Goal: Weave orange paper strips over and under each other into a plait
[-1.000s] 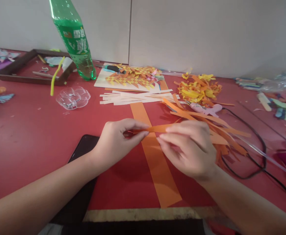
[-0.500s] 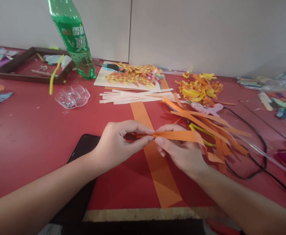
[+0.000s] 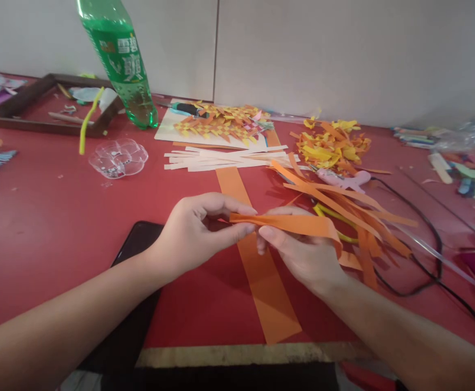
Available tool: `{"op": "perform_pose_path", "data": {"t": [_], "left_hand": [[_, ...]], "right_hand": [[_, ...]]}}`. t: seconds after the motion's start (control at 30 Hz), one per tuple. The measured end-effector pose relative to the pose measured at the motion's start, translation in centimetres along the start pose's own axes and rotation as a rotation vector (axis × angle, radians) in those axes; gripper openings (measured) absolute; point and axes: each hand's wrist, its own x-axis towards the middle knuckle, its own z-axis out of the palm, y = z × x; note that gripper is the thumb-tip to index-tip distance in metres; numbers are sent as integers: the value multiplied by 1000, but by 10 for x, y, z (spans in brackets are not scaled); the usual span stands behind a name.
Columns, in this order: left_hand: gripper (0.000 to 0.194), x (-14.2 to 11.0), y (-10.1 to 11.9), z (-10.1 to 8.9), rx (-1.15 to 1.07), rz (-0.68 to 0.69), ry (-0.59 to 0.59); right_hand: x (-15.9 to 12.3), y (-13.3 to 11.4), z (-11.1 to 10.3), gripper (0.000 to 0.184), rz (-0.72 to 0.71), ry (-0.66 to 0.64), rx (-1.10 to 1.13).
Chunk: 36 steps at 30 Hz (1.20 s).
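My left hand pinches the left end of a narrow orange paper strip between thumb and fingers. My right hand lies palm up under the same strip, fingers curled around it. The strip runs right towards a loose heap of orange strips. Beneath both hands a wide orange paper band lies flat on the red table.
A black phone lies under my left wrist. White strips, a woven orange-yellow mat, a scrap pile, a glue gun with black cable, a green bottle, a clear dish and a wooden frame stand farther back.
My right hand has turned from palm down over the strip to palm up beneath it. The strip end lifted slightly. My left hand kept its pinch.
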Motion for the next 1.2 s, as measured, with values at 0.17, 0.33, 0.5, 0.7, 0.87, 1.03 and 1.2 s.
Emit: {"op": "perform_pose_path", "data": {"t": [0.17, 0.33, 0.5, 0.7, 0.87, 1.03, 1.2], "left_hand": [[17, 0, 2, 1, -28, -24, 1], [17, 0, 5, 1, -81, -65, 3], [15, 1, 5, 3, -97, -79, 9], [13, 0, 5, 4, -108, -65, 15], [15, 1, 5, 3, -120, -76, 0], [18, -1, 4, 2, -105, -93, 4], [19, -1, 5, 2, -61, -112, 18]], "right_hand": [[1, -1, 2, 2, -10, 26, 3], [2, 2, 3, 6, -64, 39, 8], [2, 3, 3, 6, -91, 34, 3], [3, 2, 3, 9, -94, 48, -6], [2, 2, 3, 10, -99, 59, -20], [3, 3, 3, 8, -105, 61, 4], [3, 2, 4, 9, -104, 82, -27]]}}
